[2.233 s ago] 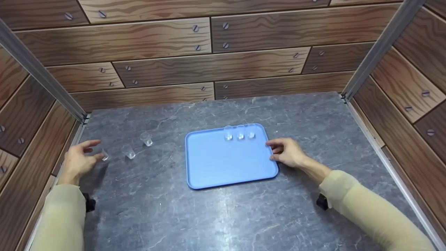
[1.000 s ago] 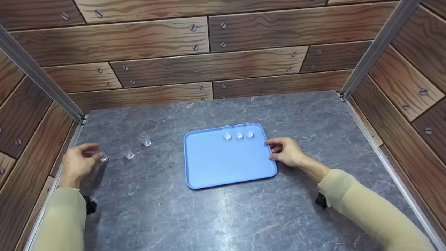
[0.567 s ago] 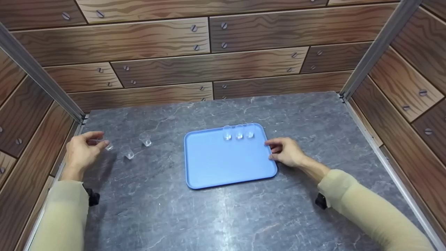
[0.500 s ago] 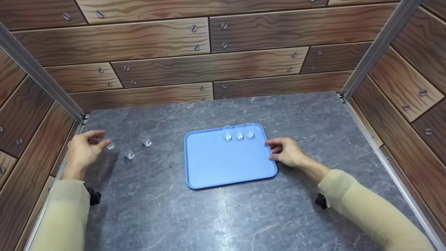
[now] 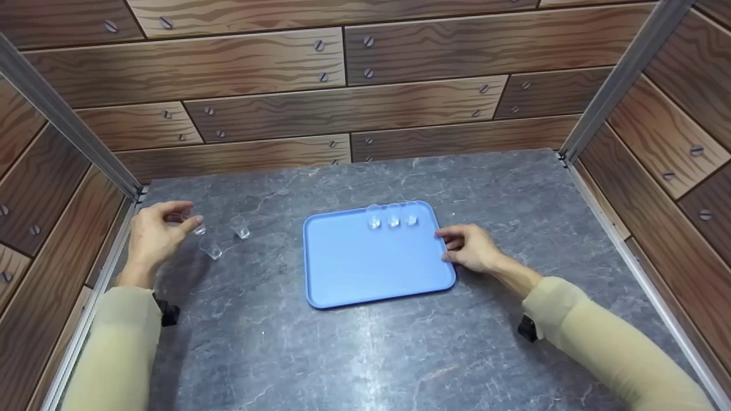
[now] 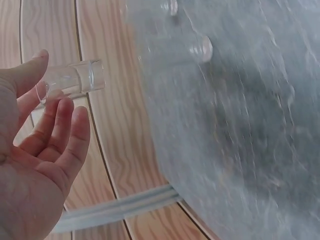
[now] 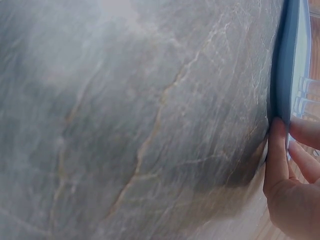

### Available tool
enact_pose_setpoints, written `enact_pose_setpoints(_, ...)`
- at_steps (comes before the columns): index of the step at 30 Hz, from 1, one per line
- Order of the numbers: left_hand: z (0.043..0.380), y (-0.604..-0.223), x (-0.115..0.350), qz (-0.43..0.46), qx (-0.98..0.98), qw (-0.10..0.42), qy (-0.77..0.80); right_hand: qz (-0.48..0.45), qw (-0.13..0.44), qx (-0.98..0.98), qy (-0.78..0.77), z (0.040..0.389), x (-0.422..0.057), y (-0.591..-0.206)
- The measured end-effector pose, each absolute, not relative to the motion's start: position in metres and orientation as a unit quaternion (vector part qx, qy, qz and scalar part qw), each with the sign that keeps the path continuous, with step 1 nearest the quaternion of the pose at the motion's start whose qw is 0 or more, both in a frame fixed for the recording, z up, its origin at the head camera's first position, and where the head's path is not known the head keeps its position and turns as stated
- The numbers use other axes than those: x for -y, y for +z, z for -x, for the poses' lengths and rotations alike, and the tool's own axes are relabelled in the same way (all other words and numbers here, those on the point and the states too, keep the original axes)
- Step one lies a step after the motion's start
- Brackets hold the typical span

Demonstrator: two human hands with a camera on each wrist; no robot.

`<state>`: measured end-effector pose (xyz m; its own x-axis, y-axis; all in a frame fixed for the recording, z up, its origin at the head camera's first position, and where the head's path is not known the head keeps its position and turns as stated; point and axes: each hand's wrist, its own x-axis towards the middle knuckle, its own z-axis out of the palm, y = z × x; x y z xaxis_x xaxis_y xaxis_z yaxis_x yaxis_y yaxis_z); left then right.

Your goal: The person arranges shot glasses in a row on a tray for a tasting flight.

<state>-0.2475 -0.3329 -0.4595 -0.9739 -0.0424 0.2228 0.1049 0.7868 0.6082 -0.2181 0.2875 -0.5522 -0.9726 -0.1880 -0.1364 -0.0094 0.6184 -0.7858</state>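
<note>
My left hand (image 5: 157, 237) holds a small clear shot glass (image 6: 80, 79) between thumb and fingers, above the table at the left; its base shows past the thumb in the head view. Close by on the table stand two more clear shot glasses, the nearer shot glass (image 5: 212, 249) and the farther shot glass (image 5: 242, 229). At the right edge of the blue tray (image 5: 377, 265), my right hand (image 5: 474, 249) grips the rim, with fingertips on both sides of it in the right wrist view. Three clear shot glasses (image 5: 393, 220) stand in a row at the tray's far right corner.
The grey marbled table (image 5: 274, 342) is bounded by wood-patterned walls (image 5: 274, 63) at the back and both sides. Metal posts (image 5: 611, 85) rise at the far corners. A metal rail (image 5: 634, 268) runs along the right side.
My left hand closed on the leftmost shot glass, lifted it and carried it away from me and to the right. My right hand stays at the tray, which has not moved.
</note>
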Motion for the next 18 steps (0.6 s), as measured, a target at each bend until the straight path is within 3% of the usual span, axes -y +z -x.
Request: enact_pose_setpoints(18, 0.261, -0.472, 0.270, 0.049, 0.924, 0.118, -0.361, 0.065, 0.093, -0.891, -0.440, 0.219, -0.287, -0.555)
